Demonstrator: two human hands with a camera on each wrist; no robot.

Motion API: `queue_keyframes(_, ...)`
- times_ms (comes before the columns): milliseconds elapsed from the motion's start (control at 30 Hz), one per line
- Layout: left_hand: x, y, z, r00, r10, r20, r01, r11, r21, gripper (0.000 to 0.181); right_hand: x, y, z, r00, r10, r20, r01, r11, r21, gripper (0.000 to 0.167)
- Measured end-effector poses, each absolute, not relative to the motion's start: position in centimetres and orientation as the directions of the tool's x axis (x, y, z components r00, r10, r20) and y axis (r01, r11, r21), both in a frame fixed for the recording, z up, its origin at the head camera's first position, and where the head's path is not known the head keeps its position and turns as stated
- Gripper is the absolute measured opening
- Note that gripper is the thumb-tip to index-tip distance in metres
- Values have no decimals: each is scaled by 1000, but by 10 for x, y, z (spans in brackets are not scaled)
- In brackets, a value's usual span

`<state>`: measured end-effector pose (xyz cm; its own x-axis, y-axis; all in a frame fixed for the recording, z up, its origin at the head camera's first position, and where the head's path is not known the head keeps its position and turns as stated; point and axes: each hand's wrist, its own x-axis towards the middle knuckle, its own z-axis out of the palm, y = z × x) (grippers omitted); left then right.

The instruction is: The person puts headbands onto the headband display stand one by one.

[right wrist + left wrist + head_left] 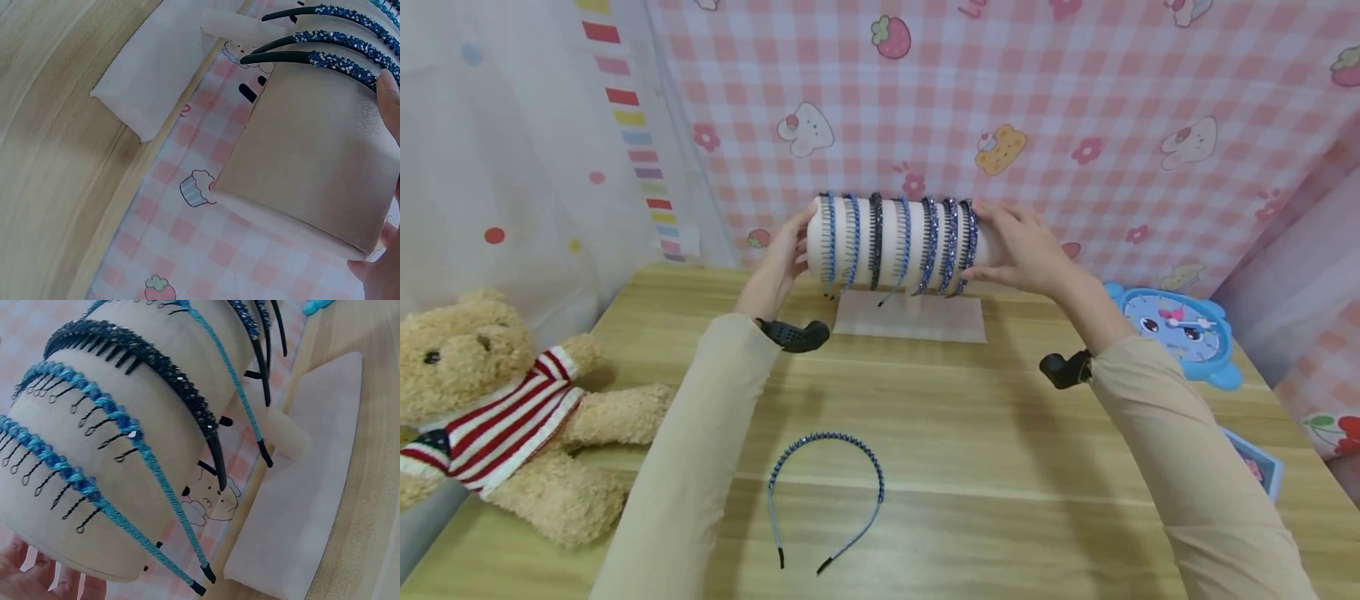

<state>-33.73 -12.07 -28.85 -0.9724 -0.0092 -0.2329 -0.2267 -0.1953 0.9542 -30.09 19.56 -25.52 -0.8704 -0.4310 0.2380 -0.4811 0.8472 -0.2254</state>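
Note:
A pale roll-shaped headband stand (pixel 891 250) carries several blue and black headbands side by side. My left hand (pixel 781 254) holds its left end; in the left wrist view, the left fingers (pixel 47 575) show below that end. My right hand (pixel 1026 250) grips the rightmost glittery blue headband (pixel 972 250), thumb in front and fingers over the top. In the right wrist view, a digit touches this headband (pixel 340 65), beside a bare stretch of the roll. A single blue beaded headband (pixel 827 435) lies on the table nearer me.
The stand's flat base (pixel 910 321) rests near the table's back edge, against a pink checked curtain (pixel 925 100). A teddy bear (pixel 527 417) sits at left. On the right are a blue clock (pixel 1180 329) and a blue-edged box (pixel 1262 467), partly hidden by my sleeve.

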Motion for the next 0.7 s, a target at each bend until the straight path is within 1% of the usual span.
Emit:
queue_keyframes(67, -336, -121, -289, -974, -28, -226, -219, -170, 961, 35, -302, 195, -256, -873, -428, 233, -478, 845, -239, 92)
queue_keyframes(133, -335, -120, -288, -977, -38, -211, -204, -139, 969, 42, -302, 196, -257, -872, -415, 258, -479, 832, -280, 94)
queue_keyframes(200, -333, -120, -288, -979, -42, -199, -193, -115, 974, 47, -300, 197, -261, -858, -392, 332, -495, 805, -328, 95)
queue_keyframes(233, -333, -119, -288, -980, -42, -195, -189, -107, 976, 48, -298, 197, -264, -841, -377, 387, -513, 782, -353, 94)
queue_keyframes(300, -332, -118, -288, -981, -36, -191, -187, -99, 977, 48, -293, 196, -269, -765, -375, 523, -598, 714, -363, 88)
queue_keyframes(367, -332, -117, -288, -981, -30, -190, -186, -98, 978, 49, -286, 189, -274, -659, -394, 641, -689, 659, -303, 80)
queue_keyframes(433, -333, -117, -288, -982, -32, -188, -185, -97, 978, 49, -277, 178, -280, -562, -436, 703, -762, 602, -237, 72)
queue_keyframes(467, -333, -118, -289, -981, -35, -190, -186, -98, 978, 49, -273, 171, -283, -526, -466, 711, -794, 570, -213, 68)
queue_keyframes(500, -333, -118, -289, -981, -37, -191, -186, -103, 977, 49, -268, 164, -287, -525, -491, 695, -807, 546, -225, 66)
queue_keyframes(533, -333, -119, -289, -981, -40, -190, -186, -102, 977, 50, -263, 156, -291, -542, -524, 657, -814, 521, -256, 63)
queue_keyframes(567, -334, -119, -290, -981, -42, -191, -186, -103, 977, 50, -257, 148, -297, -578, -560, 594, -806, 502, -313, 60)
queue_keyframes(633, -333, -120, -291, -980, -47, -193, -188, -106, 976, 50, -246, 130, -310, -647, -652, 395, -755, 477, -450, 55)
queue_keyframes(667, -333, -120, -291, -979, -48, -196, -191, -104, 976, 50, -239, 121, -318, -674, -688, 270, -706, 491, -510, 52)
queue_keyframes(700, -333, -120, -292, -980, -46, -196, -191, -101, 977, 50, -233, 113, -327, -685, -715, 139, -655, 522, -547, 51)
